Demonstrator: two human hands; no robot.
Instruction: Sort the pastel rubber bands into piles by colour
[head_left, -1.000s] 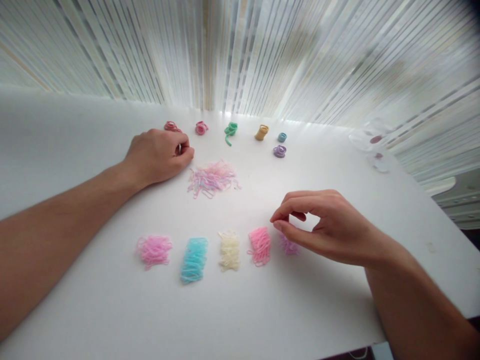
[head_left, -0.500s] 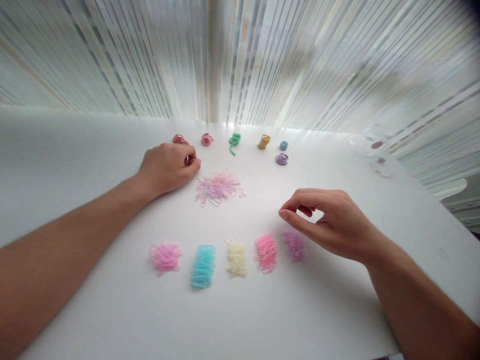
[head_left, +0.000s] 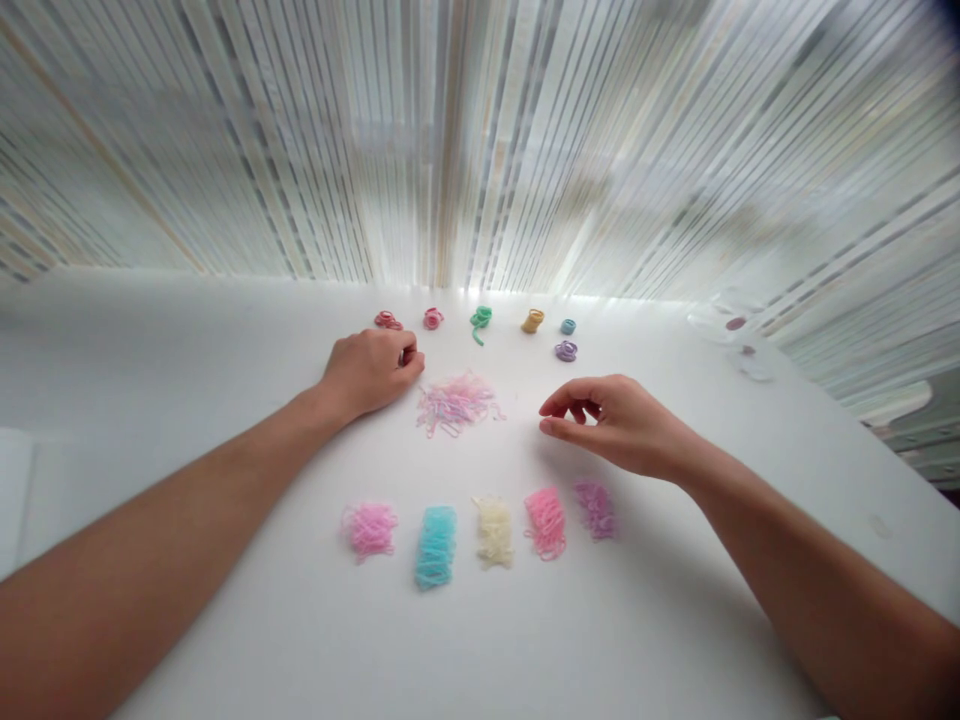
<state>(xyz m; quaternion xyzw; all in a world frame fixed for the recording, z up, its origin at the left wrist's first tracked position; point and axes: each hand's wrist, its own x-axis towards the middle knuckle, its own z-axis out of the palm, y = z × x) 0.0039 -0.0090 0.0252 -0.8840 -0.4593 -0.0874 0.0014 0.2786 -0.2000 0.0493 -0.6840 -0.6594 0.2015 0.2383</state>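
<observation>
My left hand (head_left: 371,372) rests on the table at the left edge of a loose pile of mixed pastel rubber bands (head_left: 457,404). Its fingers are curled in, and what they hold, if anything, is hidden. Right of the pile my right hand (head_left: 611,420) hovers, thumb and fingertips slightly apart, with nothing visible between them. Nearer to me lie sorted heaps of small bands: pink (head_left: 371,530), blue (head_left: 436,547), pale yellow (head_left: 495,533), bright pink (head_left: 546,522) and purple (head_left: 595,511), the last one just below my right hand.
Along the back sit small coiled bundles: red (head_left: 388,320), pink (head_left: 433,318), green (head_left: 481,318), mustard (head_left: 533,320), blue (head_left: 568,326) and lilac (head_left: 566,351). Clear plastic pieces (head_left: 752,364) lie at the right. A string curtain (head_left: 450,150) hangs behind the white table (head_left: 300,640).
My right hand has moved left toward the mixed pile, and its fingertips have parted slightly. My left hand keeps its curled pose beside the pile. The view has tilted up and shifted left.
</observation>
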